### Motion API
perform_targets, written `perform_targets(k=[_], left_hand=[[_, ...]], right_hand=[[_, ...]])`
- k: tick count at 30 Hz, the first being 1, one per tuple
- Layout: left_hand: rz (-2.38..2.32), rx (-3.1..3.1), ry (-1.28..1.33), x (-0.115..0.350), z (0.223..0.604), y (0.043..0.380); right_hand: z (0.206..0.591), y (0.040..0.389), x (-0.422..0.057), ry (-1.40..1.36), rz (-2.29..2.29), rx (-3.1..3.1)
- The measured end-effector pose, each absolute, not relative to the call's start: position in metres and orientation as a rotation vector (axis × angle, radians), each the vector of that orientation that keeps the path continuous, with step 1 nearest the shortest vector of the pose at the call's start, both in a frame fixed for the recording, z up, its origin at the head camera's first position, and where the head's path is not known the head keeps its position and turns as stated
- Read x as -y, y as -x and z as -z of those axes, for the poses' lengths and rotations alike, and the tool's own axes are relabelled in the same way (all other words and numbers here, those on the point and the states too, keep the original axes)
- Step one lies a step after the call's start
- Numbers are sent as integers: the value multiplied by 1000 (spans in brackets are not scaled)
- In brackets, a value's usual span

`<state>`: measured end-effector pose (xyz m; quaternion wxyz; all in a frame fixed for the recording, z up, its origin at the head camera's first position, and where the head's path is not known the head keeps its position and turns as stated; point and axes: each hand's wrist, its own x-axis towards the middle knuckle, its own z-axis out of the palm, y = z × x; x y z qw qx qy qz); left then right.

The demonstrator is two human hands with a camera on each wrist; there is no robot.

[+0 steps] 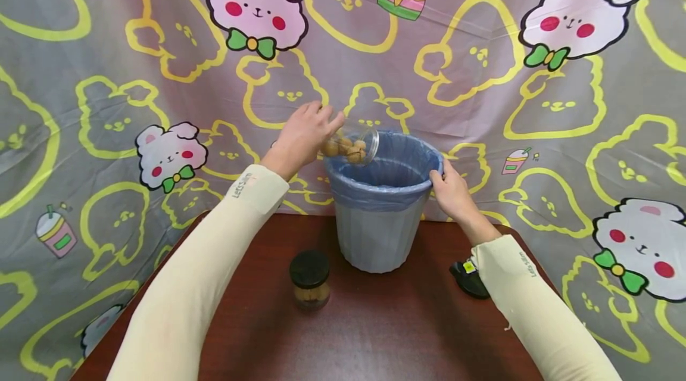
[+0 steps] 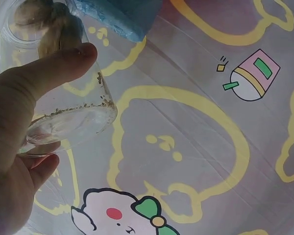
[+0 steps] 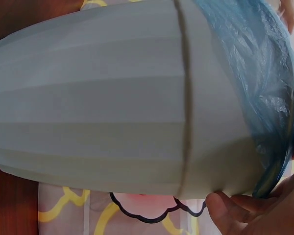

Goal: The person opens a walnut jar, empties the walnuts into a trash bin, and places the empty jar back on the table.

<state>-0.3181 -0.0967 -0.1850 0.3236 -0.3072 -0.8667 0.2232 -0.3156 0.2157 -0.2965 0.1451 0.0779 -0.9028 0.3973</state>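
Observation:
My left hand (image 1: 309,134) grips a clear jar (image 1: 370,144) tipped on its side, its mouth over the left rim of the bin. Several round brown pieces (image 1: 348,149) lie inside toward the mouth. In the left wrist view the thumb presses along the jar's wall, and dark crumbs (image 2: 83,106) cling near its base. A light grey bin (image 1: 377,232) stands upright, lined with a blue plastic bag (image 1: 383,158) folded over the rim. My right hand (image 1: 452,190) pinches the bin's right rim through the bag; in the right wrist view its fingertips (image 3: 219,203) lie against the outer wall.
A second jar (image 1: 311,294) with a black lid and brownish contents stands on the dark red table (image 1: 354,333), front left of the bin. Beside the right sleeve lies a black object (image 1: 468,278) with a yellow-green mark. A patterned cloth (image 1: 375,59) hangs close behind.

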Motion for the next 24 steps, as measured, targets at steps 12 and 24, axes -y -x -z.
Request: perform_targets(k=[12, 24], left_hand=[[-618, 2265, 803, 96, 184, 318], [-545, 2268, 795, 95, 187, 318]], right_hand=[[297, 315, -216, -218, -1148, 2598], [298, 315, -215, -228, -1145, 2589]])
